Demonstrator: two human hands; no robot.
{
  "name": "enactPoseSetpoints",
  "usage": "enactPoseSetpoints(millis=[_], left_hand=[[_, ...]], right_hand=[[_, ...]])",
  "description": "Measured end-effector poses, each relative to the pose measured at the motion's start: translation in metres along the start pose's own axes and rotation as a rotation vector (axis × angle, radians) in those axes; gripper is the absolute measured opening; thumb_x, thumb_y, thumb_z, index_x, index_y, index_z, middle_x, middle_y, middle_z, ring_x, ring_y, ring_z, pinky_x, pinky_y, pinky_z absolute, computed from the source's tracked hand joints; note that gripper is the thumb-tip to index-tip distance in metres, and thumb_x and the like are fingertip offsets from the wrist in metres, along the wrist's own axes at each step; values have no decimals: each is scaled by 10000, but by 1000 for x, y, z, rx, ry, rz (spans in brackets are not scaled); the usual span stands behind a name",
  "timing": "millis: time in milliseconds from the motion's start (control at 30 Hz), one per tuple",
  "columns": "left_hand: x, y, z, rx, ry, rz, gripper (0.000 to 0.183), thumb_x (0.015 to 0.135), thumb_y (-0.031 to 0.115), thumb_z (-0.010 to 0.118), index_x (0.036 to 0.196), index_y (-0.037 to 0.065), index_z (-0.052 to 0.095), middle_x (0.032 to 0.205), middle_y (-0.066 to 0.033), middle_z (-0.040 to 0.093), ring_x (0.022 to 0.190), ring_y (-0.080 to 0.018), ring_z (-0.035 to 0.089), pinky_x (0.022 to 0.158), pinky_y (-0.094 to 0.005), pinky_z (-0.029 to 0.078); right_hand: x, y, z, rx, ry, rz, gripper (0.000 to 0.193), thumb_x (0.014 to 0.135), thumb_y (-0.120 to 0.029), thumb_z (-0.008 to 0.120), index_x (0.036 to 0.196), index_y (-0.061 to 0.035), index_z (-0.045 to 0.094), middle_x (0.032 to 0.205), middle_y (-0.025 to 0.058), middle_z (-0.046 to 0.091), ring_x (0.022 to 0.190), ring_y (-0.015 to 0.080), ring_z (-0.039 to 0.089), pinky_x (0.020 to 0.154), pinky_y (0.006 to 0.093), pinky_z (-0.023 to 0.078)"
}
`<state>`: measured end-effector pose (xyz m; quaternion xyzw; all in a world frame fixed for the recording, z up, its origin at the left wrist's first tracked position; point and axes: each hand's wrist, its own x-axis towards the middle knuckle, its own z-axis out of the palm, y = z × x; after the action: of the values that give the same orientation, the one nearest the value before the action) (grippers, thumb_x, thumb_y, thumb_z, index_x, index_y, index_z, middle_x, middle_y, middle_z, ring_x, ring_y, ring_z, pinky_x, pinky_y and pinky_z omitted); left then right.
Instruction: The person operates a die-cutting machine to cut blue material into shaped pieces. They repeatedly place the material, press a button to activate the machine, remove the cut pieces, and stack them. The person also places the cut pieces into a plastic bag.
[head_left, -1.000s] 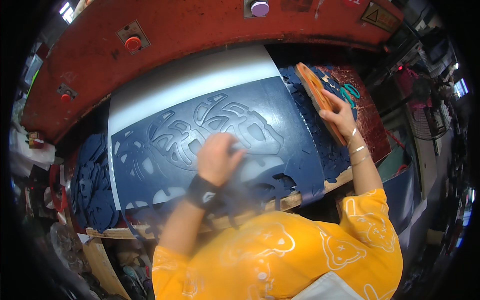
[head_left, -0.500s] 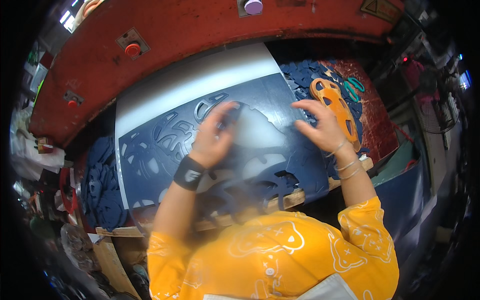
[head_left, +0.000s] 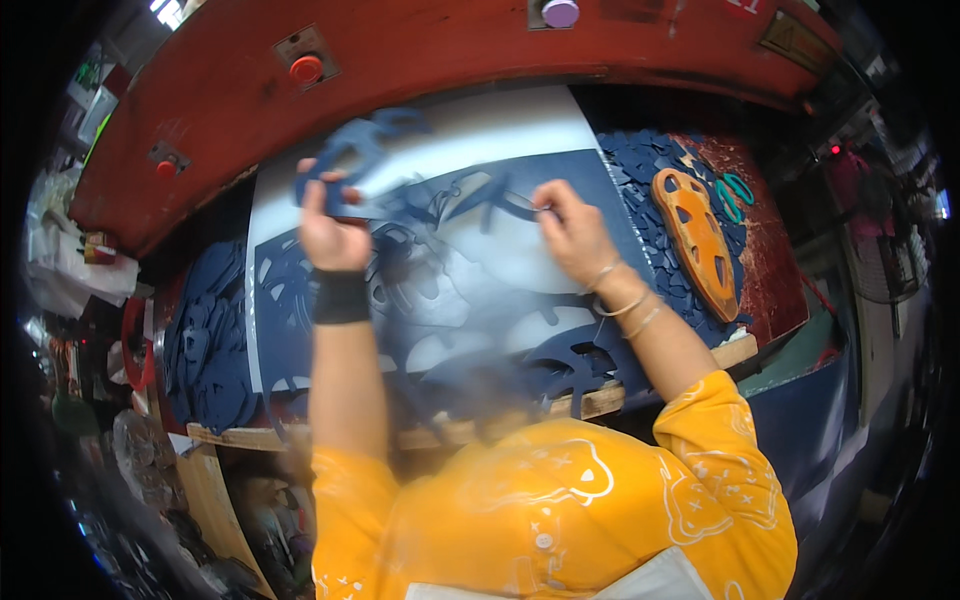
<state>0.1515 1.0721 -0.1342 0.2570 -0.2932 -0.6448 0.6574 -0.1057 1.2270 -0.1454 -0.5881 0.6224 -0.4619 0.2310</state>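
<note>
1. Stack of cut pieces (head_left: 205, 345), dark blue: left of the left fingers, nearer the body. Heap edges ragged; room there looks tight.
2. Left hand (head_left: 336, 240): fingers curled round a dark blue cut piece (head_left: 355, 150), held up above the work, blurred. Grip seems best kept light and near one end, so the narrow arms don't crease.
3. Red machine front (head_left: 430, 50): just beyond the left fingers in view; the piece overlaps its lower edge to the eye, true gap can't be told. Worth keeping the piece low and on the near side.
4. White board (head_left: 525, 118): bare band beyond both sets of fingers, the most open room for moving.
5. Blue sheet (head_left: 590, 182): below and between the hands, cut through with openings. Thin bridges could snag; a slow, even lift looks wiser than a tug.
6. Right hand (head_left: 580, 238): fingers pinched narrow, apparently on a thin blue strip (head_left: 512, 203) at the cut-out's far side. Steady hold here should help parts separate cleanly.
7. Orange cutting die (head_left: 700, 245): right of the right fingers, well apart, lying on blue offcuts (head_left: 630, 165). Green-handled scissors (head_left: 735, 197) just beyond it; little sideways room for the elbow.
</note>
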Motion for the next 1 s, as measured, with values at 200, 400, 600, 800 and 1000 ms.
enactPoseSetpoints(millis=[200, 400, 600, 800, 1000], left_hand=[[53, 133, -23, 115, -93, 443, 357, 1031, 247, 283, 1345, 146, 419, 1150, -143, 628, 1083, -263, 600, 785, -339, 563], [-42, 61, -4, 1272, -719, 89, 552, 776, -3, 659, 1306, 97, 540, 1176, -97, 628, 908, -169, 640, 729, -287, 545], [-122, 24, -4, 1843, -1126, 303, 581, 708, 113, 705, 1265, 126, 538, 930, -85, 636, 903, -246, 609, 685, -365, 535], [-114, 37, -13, 1774, -1210, 358, 684, 703, 286, 768, 1305, 116, 492, 1012, -91, 613, 995, -254, 580, 762, -361, 519], [-118, 36, -15, 1752, -1202, 315, 682, 662, 238, 793, 1268, 118, 504, 994, -96, 597, 966, -290, 573, 778, -392, 513]], right_hand=[[-27, 44, -32, -4, 56, 116, 116, 885, -95, 556, 976, -25, 554, 653, 57, 563, 577, 128, 536, 573, 269, 436], [-25, 41, -24, -74, 46, 93, 152, 875, -106, 594, 993, -14, 573, 630, 31, 555, 572, 107, 535, 557, 252, 424], [-27, 38, -27, -94, 42, 88, 167, 863, -108, 608, 1001, -16, 594, 664, 47, 573, 597, 123, 555, 583, 247, 446], [-20, 21, -21, -272, 192, -70, 210, 830, -131, 632, 1010, -27, 603, 938, 111, 593, 851, 222, 578, 727, 309, 468], [-2, -10, -11, -319, 264, -335, 188, 821, -120, 642, 985, -35, 608, 987, 117, 599, 937, 256, 560, 810, 333, 455]])
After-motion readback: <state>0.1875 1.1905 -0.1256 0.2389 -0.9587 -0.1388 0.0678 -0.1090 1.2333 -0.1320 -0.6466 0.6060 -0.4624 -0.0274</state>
